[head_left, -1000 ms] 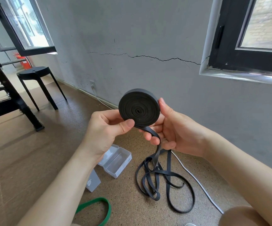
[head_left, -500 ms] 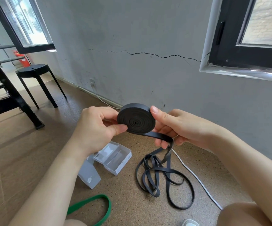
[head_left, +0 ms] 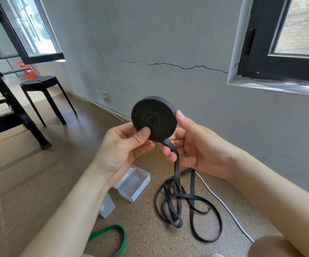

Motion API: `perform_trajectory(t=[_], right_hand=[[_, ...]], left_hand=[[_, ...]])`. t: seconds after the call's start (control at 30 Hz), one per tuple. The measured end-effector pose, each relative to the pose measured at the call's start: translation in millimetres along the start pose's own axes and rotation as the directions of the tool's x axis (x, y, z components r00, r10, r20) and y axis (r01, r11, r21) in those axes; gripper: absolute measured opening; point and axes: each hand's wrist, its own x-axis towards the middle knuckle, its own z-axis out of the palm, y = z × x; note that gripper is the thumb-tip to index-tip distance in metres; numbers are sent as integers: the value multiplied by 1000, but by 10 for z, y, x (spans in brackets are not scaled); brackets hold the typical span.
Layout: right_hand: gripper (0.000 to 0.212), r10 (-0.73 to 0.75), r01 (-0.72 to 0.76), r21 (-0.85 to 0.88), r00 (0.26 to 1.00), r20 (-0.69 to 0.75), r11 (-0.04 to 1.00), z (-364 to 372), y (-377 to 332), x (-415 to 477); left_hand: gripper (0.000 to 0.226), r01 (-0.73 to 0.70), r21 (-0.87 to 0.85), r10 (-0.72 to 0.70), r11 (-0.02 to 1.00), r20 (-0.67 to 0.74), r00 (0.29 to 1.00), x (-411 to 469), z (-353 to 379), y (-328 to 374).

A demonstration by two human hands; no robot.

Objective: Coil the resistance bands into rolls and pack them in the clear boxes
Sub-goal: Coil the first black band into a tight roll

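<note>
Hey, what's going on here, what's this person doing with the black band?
A person is winding a black resistance band into a roll. The left hand pinches the roll's face; the right hand steadies its rim and guides the loose tail, which trails into a tangle on the floor. An open clear box and a green band lie below.

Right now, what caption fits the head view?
Left hand and right hand hold a partly coiled black band roll, tail trailing to the floor near an open clear box and green band.
</note>
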Motion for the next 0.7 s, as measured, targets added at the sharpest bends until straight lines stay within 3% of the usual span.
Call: perform_trajectory(t=[0.1, 0.23, 0.37, 0.47, 0.53, 0.63, 0.7], right_hand=[[72, -9, 5, 106, 999, 43, 994, 18, 18, 16], [73, 16, -21, 85, 998, 68, 996, 6, 15, 37], [87, 195, -168, -285, 978, 72, 944, -63, 41, 20], [82, 297, -223, -650, 955, 4, 727, -174, 81, -73], [63, 264, -244, -735, 960, -92, 632, -284, 34, -156], [50, 133, -208, -599, 977, -167, 773, -430, -100, -261], [40, 132, -184, -589, 983, -131, 787, -449, -124, -287]], left_hand=[[27, -41, 37, 42, 998, -3, 999, 4, 50, 10], [22, -132, 261, 153, 956, -62, 986, -14, 28, 35], [15, -145, 396, 210, 907, -125, 970, -29, -69, 103], [12, -157, 386, 250, 909, -203, 947, -75, -219, 222], [11, -162, 361, 273, 918, -281, 920, -118, -355, 307], [16, -49, 552, 278, 832, -338, 899, -170, -506, 326], [21, 42, 695, 243, 718, -307, 920, -173, -523, 297]])
